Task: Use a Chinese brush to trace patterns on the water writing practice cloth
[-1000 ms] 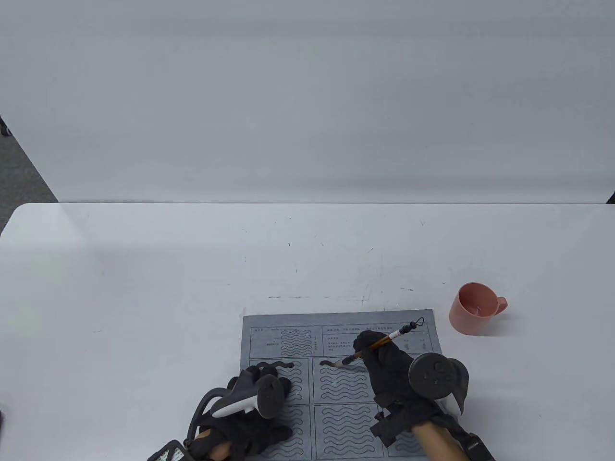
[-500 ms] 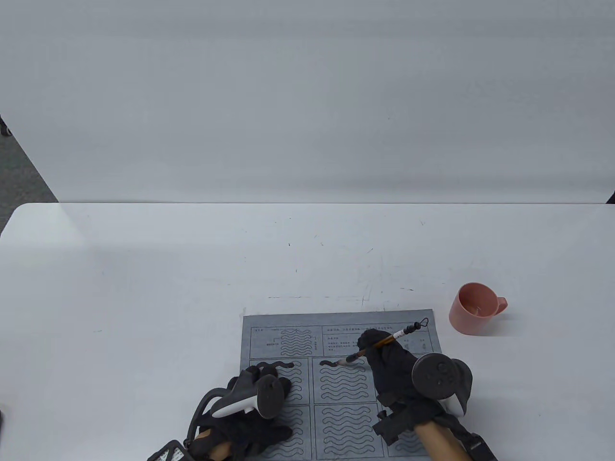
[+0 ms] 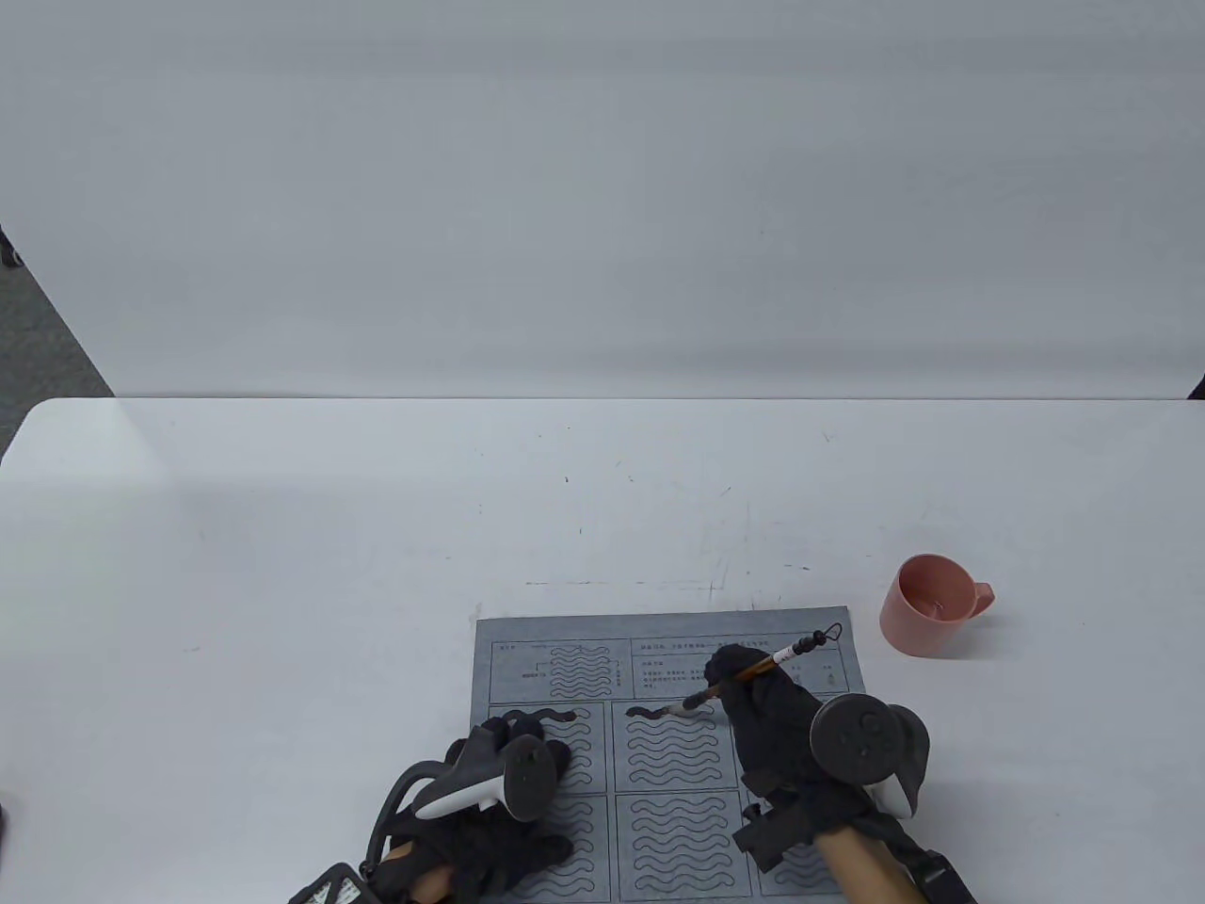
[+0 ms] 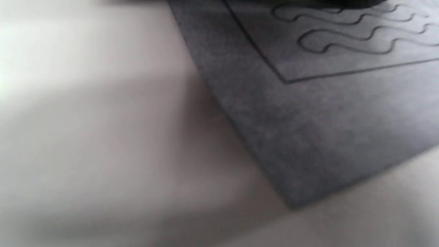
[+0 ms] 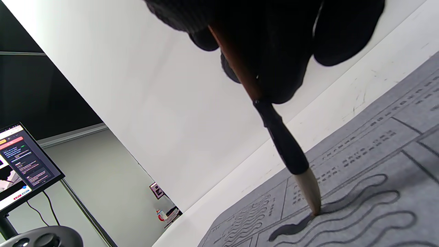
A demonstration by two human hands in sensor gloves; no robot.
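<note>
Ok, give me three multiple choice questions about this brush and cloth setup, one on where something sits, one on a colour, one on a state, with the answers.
1. Where is the cup relative to the practice cloth?
A. On the cloth
B. On the table, off its far right corner
C. Left of the cloth

2. What colour is the cup?
A. Pink
B. Blue
C. White

3. What is the brush tip doing?
A. Resting in the cup
B. Lifted clear of the cloth
C. Touching the cloth at a dark wet stroke

Answers: B, it stands apart from the cloth; A, pink inside and out; C, the right hand holds it, bristles meeting the wet wave.
</note>
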